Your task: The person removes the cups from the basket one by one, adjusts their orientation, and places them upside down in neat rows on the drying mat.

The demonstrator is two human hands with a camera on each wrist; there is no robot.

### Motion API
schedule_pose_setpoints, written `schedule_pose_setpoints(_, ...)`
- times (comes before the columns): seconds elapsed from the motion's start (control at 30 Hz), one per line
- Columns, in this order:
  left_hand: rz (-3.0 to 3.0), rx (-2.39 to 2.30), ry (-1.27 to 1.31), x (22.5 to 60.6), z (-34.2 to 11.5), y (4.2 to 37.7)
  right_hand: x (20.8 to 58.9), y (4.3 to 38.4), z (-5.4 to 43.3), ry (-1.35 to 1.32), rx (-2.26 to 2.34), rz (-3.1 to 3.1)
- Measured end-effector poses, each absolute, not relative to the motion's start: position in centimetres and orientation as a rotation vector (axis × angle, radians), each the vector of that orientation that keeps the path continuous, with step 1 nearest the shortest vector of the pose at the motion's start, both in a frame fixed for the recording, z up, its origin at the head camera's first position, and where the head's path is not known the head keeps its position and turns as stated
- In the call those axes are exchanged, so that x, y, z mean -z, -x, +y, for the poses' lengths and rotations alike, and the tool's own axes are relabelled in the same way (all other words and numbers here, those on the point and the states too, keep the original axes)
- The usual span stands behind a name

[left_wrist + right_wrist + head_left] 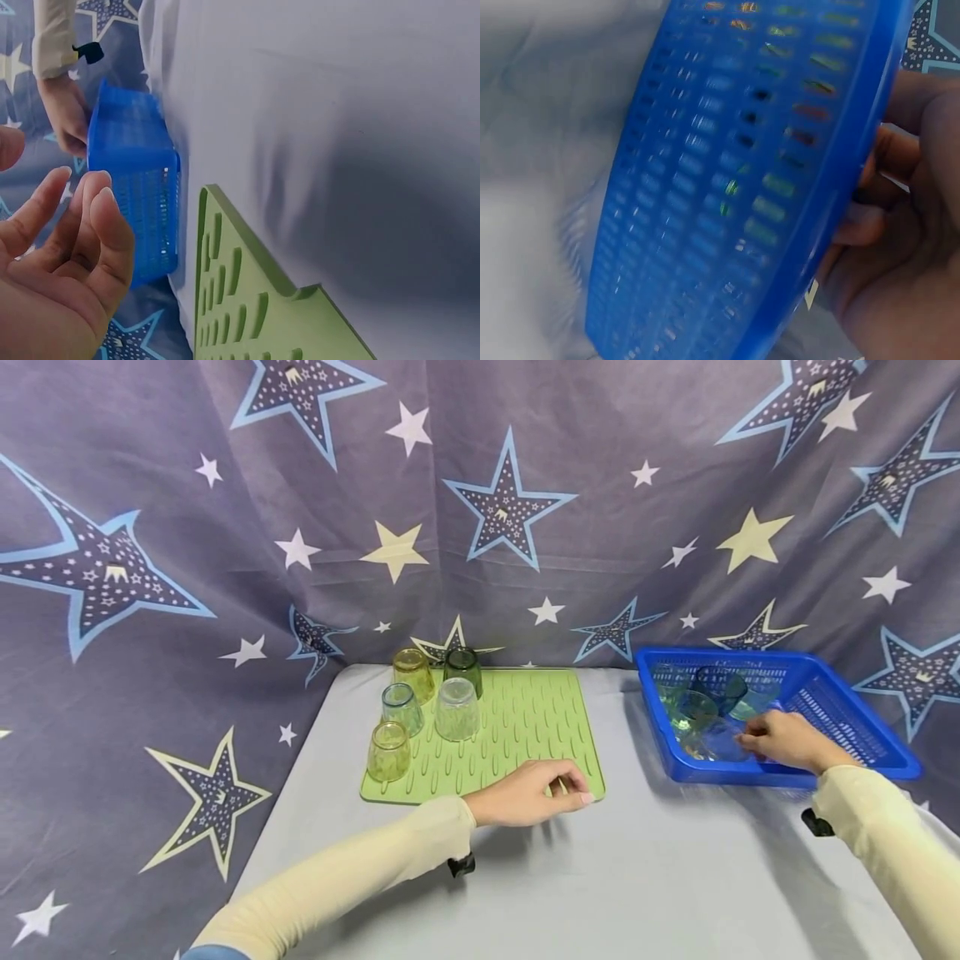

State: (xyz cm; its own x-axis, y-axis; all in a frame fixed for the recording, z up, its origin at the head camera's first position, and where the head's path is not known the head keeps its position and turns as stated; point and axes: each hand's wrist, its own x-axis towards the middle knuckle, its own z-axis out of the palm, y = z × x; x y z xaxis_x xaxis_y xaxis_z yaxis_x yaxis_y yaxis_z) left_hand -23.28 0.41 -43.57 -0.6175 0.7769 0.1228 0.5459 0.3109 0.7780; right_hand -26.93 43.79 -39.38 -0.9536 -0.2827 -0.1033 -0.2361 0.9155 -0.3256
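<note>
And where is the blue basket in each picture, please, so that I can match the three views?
Head: the blue basket is right of centre.
Left wrist: left of centre, partly behind the left hand.
Right wrist: large across the middle, running off the top edge.
Shared landmark: the right hand, at the basket in all three views.

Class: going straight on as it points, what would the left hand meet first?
The left hand would probably meet the blue basket at its near left corner, though depth is unclear.
</note>
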Motion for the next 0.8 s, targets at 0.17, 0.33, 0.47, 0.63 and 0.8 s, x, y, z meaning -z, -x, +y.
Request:
schedule_pose_setpoints(0.17,2.293,-1.216,-1.197,43.7,0.0,23.6,39.2,26.6,45.4,0.418,0.460,2.959)
schedule_pose_setpoints(0.33,2.294,-1.218,-1.166,43.8,-0.2,23.7,39.3,26.1,46.4,0.409,0.491,2.958)
schedule_pose_setpoints(0.47,2.299,-1.221,-1.120,44.0,-0.3,23.8,39.1,25.7,46.9,0.405,0.518,2.985)
schedule_pose_setpoints(0.63,2.300,-1.250,-1.091,44.4,-0.4,24.0,38.5,25.2,47.4,0.328,0.585,3.007)
schedule_pose_setpoints(0.8,2.271,-1.290,-1.047,44.5,-0.7,24.2,37.6,24.5,47.5,0.236,0.683,3.027)
